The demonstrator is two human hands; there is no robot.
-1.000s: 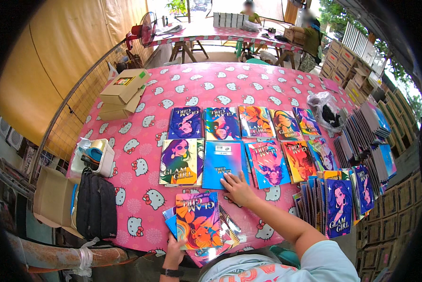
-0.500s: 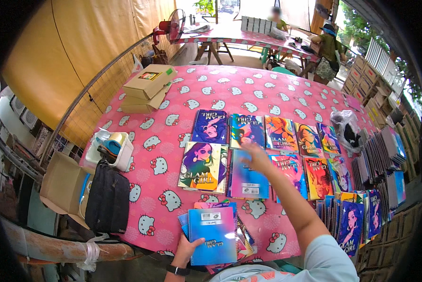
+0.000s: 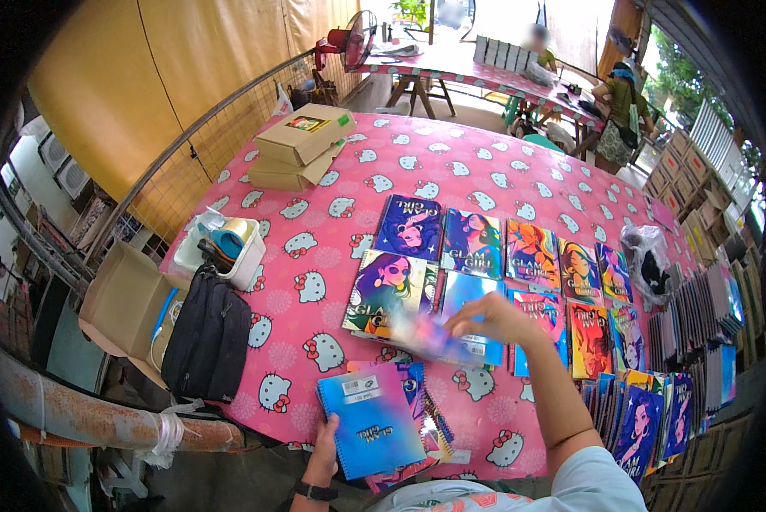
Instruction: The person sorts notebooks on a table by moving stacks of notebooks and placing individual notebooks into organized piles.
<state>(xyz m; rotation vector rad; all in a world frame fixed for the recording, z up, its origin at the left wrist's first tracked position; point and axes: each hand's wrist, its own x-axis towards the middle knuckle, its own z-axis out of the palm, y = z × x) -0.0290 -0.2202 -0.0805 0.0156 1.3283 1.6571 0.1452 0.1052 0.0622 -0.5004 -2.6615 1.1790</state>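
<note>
My left hand grips the left edge of a blue-and-pink spiral notebook, back cover up, on a loose pile at the table's near edge. Over the middle of the table, my right hand is closed on another notebook, smeared by motion and tilted. Beneath it, partly covered, lies a blue back-cover notebook. To its left is a cream-covered notebook. Behind are a purple notebook and a blue one; more notebooks lie in two rows toward the right.
Rows of standing notebooks line the right edge, by a clear plastic bag. At left are a black bag, an open cardboard box and a white tub. Cardboard boxes sit farther back. Two people are near another table.
My right hand has come nearer from the far row, carrying a notebook. A differently coloured cover now shows on that far pile. My left thumb has slid to the notebook's edge.
</note>
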